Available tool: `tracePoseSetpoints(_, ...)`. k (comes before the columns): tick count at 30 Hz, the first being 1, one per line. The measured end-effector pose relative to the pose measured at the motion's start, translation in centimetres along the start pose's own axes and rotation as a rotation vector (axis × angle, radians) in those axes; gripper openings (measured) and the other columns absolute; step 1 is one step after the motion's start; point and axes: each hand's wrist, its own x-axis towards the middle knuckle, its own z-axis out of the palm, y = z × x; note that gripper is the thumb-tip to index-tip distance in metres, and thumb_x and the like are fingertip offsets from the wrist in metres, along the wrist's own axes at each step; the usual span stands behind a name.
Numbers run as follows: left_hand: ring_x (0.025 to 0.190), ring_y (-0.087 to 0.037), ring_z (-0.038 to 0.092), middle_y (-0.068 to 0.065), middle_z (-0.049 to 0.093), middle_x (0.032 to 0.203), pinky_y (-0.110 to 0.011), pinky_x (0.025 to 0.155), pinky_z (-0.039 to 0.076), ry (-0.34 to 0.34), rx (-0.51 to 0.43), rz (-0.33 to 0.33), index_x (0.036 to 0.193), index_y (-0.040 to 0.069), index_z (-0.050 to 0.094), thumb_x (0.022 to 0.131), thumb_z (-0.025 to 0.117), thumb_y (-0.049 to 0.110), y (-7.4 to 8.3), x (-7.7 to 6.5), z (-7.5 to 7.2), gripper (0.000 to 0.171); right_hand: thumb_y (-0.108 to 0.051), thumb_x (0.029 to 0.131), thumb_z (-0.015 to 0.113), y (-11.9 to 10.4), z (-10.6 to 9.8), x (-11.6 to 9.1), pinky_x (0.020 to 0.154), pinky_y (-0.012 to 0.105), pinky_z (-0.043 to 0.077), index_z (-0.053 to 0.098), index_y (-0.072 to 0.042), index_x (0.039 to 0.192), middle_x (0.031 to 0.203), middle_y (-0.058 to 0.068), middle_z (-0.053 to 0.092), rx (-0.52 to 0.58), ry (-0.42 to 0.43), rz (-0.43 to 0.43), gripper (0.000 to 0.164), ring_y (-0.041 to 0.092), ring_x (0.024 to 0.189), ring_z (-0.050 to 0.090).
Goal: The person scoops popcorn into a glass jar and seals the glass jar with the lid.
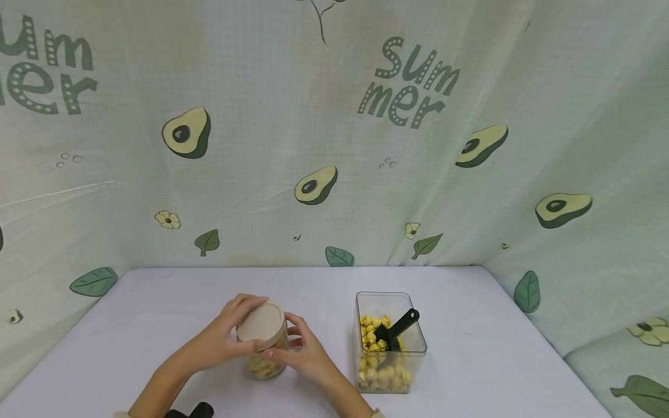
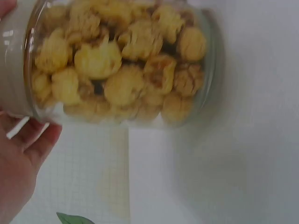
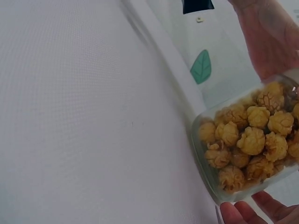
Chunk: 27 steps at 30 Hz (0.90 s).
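A clear jar of popcorn (image 1: 263,367) with a beige lid (image 1: 261,323) stands roughly upright at the table's middle-left. My left hand (image 1: 230,338) grips the lid, its fingers over the far edge and its thumb along the near one. From the other side my right hand (image 1: 309,353) holds the jar near its top, thumb in front and fingers behind. Caramel-coloured popcorn (image 2: 124,86) fills much of the jar in the left wrist view. The jar's glass base (image 3: 201,163) shows in the right wrist view; whether it touches the table I cannot tell.
To the right of the hands stands an open clear square container (image 1: 416,371) of yellow popcorn, a black scoop (image 1: 402,325) stuck in it. A black object (image 1: 201,410) pokes in by my left forearm. A printed curtain (image 1: 251,145) hangs behind the white table (image 1: 481,360).
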Motion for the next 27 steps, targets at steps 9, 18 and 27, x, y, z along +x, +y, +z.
tracePoseSetpoints(9, 0.123, -0.036, 0.034, -0.016, 0.037, 0.135, -0.063, 0.089, 0.042, 0.032, -0.077, -0.18, 0.143, 0.006, 0.031, 0.078, 0.073, 0.03, 1.1, -0.6, 0.4, 0.082, -0.035, 0.076, 0.076, 0.1, 0.2, 0.1, 0.074, 0.03, 0.044, 0.038, -0.027, 0.136, 0.122, 0.008, 0.045, -0.01, -0.005, -0.01, 0.072, 0.022, 0.104, 0.042)
tracePoseSetpoints(18, 0.114, -0.037, 0.031, -0.023, 0.039, 0.122, -0.051, 0.082, 0.044, 0.285, 0.081, -0.464, 0.131, -0.006, 0.04, 0.07, 0.077, 0.045, 4.0, -0.3, 2.6, 0.087, -0.032, 0.076, 0.076, 0.1, 0.3, -0.1, 0.073, 0.03, 0.044, 0.038, -0.027, 0.136, 0.121, 0.007, 0.047, -0.035, 0.006, -0.028, 0.071, 0.022, 0.103, 0.043)
tracePoseSetpoints(27, 0.111, -0.037, 0.034, -0.024, 0.04, 0.12, -0.049, 0.08, 0.044, 0.318, 0.097, -0.452, 0.126, -0.007, 0.043, 0.07, 0.078, 0.042, 4.3, -0.3, 2.8, 0.082, -0.034, 0.076, 0.075, 0.2, 0.2, 0.1, 0.074, 0.031, 0.044, 0.038, -0.027, 0.137, 0.122, 0.009, 0.046, -0.041, 0.0, -0.03, 0.071, 0.022, 0.103, 0.043)
